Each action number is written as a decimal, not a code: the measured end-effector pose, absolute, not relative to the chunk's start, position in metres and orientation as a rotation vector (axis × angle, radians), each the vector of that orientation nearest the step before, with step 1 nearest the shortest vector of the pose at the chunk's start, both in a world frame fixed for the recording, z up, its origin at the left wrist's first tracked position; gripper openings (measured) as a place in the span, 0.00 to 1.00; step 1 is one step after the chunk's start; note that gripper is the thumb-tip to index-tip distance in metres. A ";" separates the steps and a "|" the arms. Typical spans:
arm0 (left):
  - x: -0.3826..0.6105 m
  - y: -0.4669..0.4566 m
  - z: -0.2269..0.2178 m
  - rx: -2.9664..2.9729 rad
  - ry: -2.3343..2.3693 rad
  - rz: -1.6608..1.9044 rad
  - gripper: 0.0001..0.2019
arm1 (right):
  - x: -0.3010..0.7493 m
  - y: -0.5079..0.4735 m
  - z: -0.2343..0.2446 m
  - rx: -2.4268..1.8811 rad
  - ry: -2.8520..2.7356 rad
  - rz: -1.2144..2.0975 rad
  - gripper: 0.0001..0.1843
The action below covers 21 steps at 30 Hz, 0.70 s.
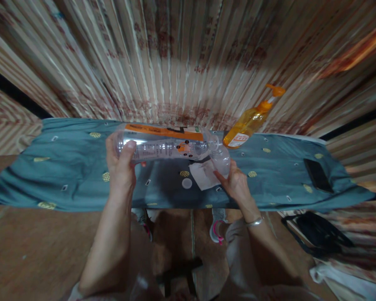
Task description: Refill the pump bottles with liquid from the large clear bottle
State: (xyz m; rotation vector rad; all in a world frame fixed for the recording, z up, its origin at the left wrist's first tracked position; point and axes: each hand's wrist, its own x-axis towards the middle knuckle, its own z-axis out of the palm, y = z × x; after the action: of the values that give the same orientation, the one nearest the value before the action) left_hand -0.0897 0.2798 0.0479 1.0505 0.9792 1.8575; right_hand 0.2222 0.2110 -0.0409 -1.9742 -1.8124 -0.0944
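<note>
My left hand [122, 156] is wrapped round the base end of a large clear plastic bottle [163, 144] with an orange and white label. The bottle lies nearly level in the air, its neck pointing right. My right hand [236, 182] is closed on a small clear plastic container [222, 161], which sits right at the bottle's mouth. Whether the two touch I cannot tell. Below the bottle's neck, a white tissue [203, 176] lies on the cloth near my right fingers. A round white cap [186, 183] is beside the tissue.
A yellow pump bottle [246, 125] stands behind my right hand. A black phone [318, 175] lies at the right of the blue-green tablecloth [75, 167]. Striped curtains [181, 62] hang behind the table. A black bag [319, 234] is at the lower right.
</note>
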 end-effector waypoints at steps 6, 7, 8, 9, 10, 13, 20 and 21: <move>-0.088 0.279 0.049 1.046 0.954 1.859 0.23 | 0.222 0.211 -0.042 -1.959 -1.799 -0.107 0.36; -0.088 0.279 0.048 1.061 0.942 1.869 0.22 | 0.222 0.211 -0.042 -1.955 -1.799 -0.109 0.36; -0.088 0.280 0.048 1.073 0.931 1.877 0.21 | 0.222 0.211 -0.043 -1.954 -1.797 -0.111 0.36; -0.089 0.280 0.047 1.080 0.925 1.881 0.21 | 0.222 0.211 -0.043 -1.954 -1.796 -0.111 0.36; -0.089 0.280 0.047 1.079 0.922 1.881 0.20 | 0.222 0.211 -0.044 -1.955 -1.794 -0.109 0.36; -0.089 0.280 0.047 1.072 0.930 1.866 0.21 | 0.223 0.211 -0.044 -1.962 -1.786 -0.096 0.37; -0.086 0.278 0.053 1.050 0.958 1.864 0.20 | 0.221 0.212 -0.043 -1.945 -1.774 -0.075 0.36; -0.086 0.278 0.053 1.052 0.956 1.862 0.20 | 0.221 0.212 -0.043 -1.938 -1.773 -0.075 0.36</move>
State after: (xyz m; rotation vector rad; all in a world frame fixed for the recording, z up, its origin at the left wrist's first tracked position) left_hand -0.0862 0.2775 0.0534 1.0517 0.9562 1.8624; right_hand 0.2211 0.2122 -0.0431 -1.9381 -1.7727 -0.0752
